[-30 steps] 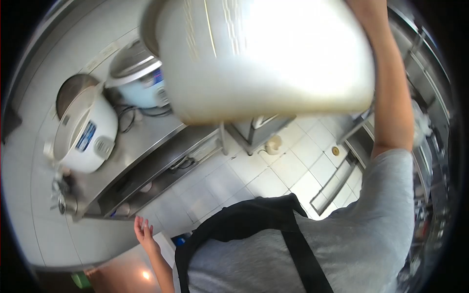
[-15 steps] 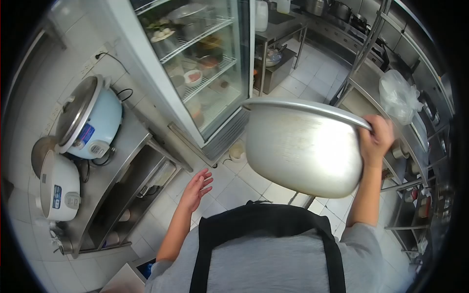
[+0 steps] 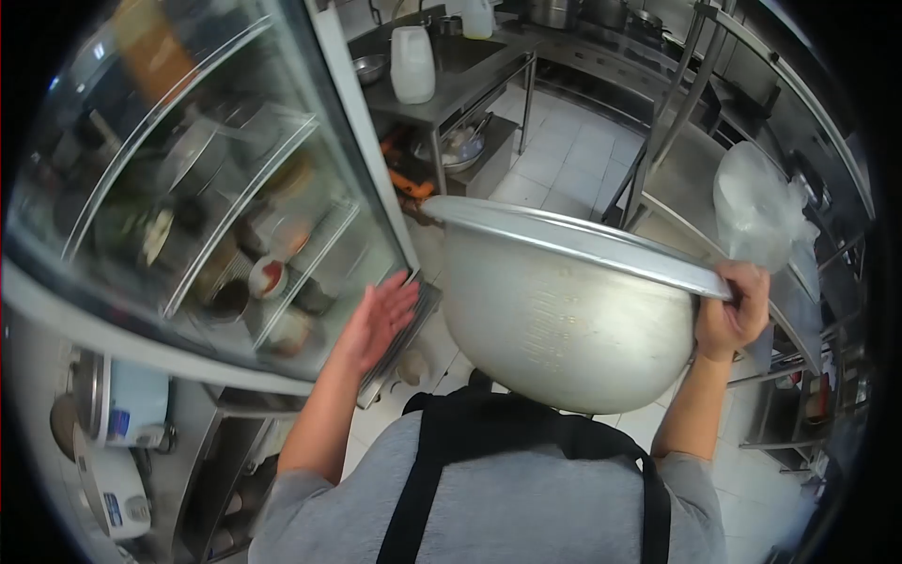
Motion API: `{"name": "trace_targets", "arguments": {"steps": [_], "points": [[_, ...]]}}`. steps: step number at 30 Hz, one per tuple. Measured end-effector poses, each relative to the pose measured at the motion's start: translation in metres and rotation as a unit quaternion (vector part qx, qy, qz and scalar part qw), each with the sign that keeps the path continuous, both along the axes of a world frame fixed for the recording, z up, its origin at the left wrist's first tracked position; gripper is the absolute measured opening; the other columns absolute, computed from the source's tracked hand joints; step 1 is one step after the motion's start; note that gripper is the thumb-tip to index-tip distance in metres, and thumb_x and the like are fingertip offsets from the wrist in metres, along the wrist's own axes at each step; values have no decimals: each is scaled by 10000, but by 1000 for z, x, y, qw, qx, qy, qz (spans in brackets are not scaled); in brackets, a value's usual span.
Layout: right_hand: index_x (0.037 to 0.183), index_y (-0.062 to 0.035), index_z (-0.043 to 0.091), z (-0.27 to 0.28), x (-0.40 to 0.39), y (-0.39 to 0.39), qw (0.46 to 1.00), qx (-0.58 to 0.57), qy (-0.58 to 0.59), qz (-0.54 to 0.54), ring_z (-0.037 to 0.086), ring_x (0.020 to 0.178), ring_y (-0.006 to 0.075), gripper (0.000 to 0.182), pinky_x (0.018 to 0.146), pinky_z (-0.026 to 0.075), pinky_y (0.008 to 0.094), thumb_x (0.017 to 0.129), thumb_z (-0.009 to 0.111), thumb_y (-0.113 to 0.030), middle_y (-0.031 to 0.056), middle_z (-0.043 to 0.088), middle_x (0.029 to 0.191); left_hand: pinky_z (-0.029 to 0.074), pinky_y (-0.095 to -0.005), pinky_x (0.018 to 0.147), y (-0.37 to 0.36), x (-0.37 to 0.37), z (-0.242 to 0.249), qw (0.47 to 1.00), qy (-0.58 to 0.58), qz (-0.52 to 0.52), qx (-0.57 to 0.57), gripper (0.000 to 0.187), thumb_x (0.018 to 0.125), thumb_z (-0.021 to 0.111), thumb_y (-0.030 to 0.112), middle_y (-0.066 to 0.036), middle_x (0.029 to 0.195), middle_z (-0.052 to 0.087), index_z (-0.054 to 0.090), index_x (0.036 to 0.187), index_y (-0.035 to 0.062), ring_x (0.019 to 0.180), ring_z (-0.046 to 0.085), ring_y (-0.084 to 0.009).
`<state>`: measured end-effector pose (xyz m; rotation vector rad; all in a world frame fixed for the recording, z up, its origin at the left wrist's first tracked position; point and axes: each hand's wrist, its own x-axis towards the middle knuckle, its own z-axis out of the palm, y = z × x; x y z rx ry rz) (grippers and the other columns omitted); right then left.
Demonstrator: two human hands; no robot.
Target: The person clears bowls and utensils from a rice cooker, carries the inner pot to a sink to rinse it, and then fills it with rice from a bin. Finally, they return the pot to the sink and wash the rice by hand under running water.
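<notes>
A large silver metal pot [image 3: 564,310] with a wide rolled rim hangs in front of my chest, its rim sloping down to the right. My right hand [image 3: 738,305] grips that rim at the right side, fingers wrapped round it. On the other side, my left hand [image 3: 383,320] is held out with fingers extended and nothing in it. It overlaps the lower corner of the glass-door refrigerator [image 3: 371,141] in this view, left of the pot. The inside of the pot is hidden from me.
Rice cookers [image 3: 117,479] stand on a metal table at lower left. Ahead, a steel counter [image 3: 470,80] carries a white plastic jug [image 3: 413,66]. A steel shelf at right holds a clear plastic bag [image 3: 761,193]. White floor tiles [image 3: 564,155] run between the counters.
My view has turned left and come closer to the refrigerator. My left hand has risen toward the pot's left side. My right hand keeps hold of the rim.
</notes>
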<state>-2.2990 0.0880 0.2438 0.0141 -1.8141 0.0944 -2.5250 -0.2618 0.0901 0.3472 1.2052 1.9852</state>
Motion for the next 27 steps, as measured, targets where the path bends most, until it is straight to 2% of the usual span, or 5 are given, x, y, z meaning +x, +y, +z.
{"name": "trace_targets", "arguments": {"steps": [6,11,16,21,27], "points": [[837,-27,520,18,-114,105,996,24,21,79,479,575,197,237,585,353,300,644,656,-48,81,567,635,353,-409,977,194,-177,71,985,-137,59,91,695,855,408,627,-139,1189,553,529,1170,20,1125,488,-277],[829,-26,530,4,-190,186,992,11,83,94,484,573,204,225,606,361,312,702,670,-149,80,561,622,488,-388,793,290,-295,99,974,-152,21,164,348,840,556,306,-147,979,631,592,962,-19,869,604,-295],[819,-14,555,-30,-286,308,996,-14,68,60,518,649,224,235,679,414,338,734,645,-214,89,566,667,487,-362,772,377,-377,146,980,-33,95,171,222,818,606,224,-109,926,630,599,907,22,842,606,-246],[909,-13,592,-77,-439,407,988,-142,54,-30,568,917,309,191,836,458,357,719,575,-6,164,583,973,489,-335,777,465,-471,169,963,88,206,151,193,814,618,182,-96,887,644,597,920,22,836,611,-222],[945,-18,590,-126,-620,482,972,-193,-8,135,576,958,325,250,846,459,376,722,505,58,155,601,968,423,-306,801,534,-594,194,939,143,303,82,133,748,679,109,-74,853,602,602,817,25,843,552,-188]]}}
